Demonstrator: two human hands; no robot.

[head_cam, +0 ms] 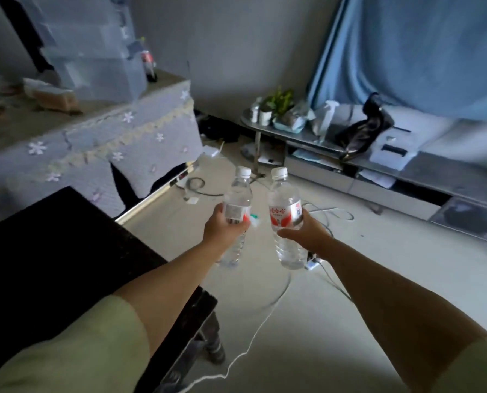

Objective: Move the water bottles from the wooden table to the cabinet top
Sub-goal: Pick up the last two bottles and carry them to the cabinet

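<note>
- Head view: dark wooden table point(52, 251) lower left; long grey low cabinet point(423, 165) at right, well apart.
- Left hand point(222, 228) grips one clear plastic water bottle point(238, 194) above the floor.
- Right hand point(304, 232) grips a second white-capped clear bottle point(284, 205) just beside it.

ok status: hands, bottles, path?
Left hand grips left bottle, right hand grips right bottle. Both upright over floor. White cable across floor ahead.
</note>
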